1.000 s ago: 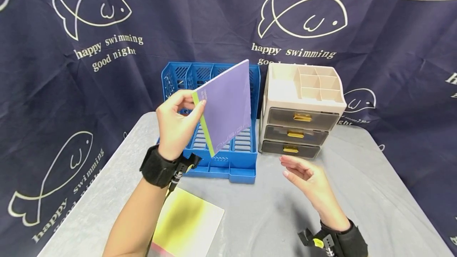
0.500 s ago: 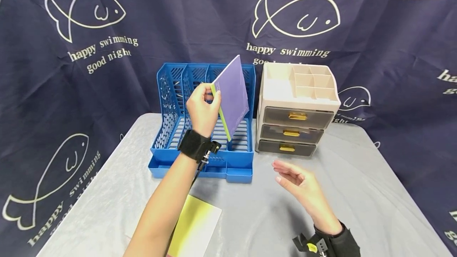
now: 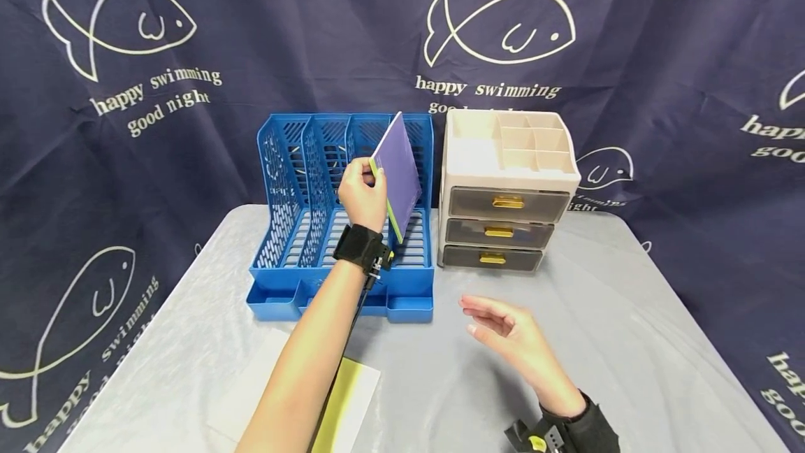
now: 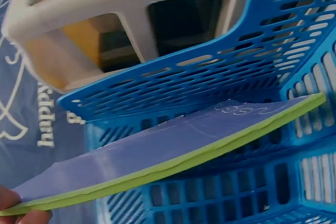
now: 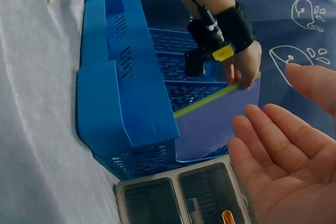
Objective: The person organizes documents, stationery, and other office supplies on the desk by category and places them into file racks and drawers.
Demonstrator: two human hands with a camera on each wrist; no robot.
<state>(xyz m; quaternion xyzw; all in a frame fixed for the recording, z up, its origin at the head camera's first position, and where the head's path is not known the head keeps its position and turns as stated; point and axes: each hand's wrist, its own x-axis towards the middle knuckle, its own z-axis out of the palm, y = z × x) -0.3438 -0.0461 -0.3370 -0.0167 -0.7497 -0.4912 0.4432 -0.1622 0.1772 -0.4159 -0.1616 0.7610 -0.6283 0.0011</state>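
A thin purple notebook (image 3: 400,170) with a lime-green spine stands upright in the head view, partly inside the rightmost compartment of a blue plastic desk file rack (image 3: 342,277). My left hand (image 3: 363,194) pinches it by the spine near the upper corner, thumb on the purple cover. In the left wrist view the notebook (image 4: 157,153) slants between the rack's perforated right wall (image 4: 178,77) and a divider. My right hand (image 3: 503,331) hovers over the table in front of the drawer unit, fingers relaxed and holding nothing; the right wrist view shows its palm (image 5: 294,177).
A cream drawer unit (image 3: 512,184) with grey drawers and gold handles stands close to the rack's right side. A yellow-and-white notebook (image 3: 352,397) lies on the grey cloth-covered table (image 3: 428,397), partly hidden by my left forearm. A navy curtain (image 3: 352,47) hangs behind.
My left hand has carried the purple notebook forward and lower, from in front of the rack into its right compartment. The right hand keeps its pose. The view has shifted slightly.
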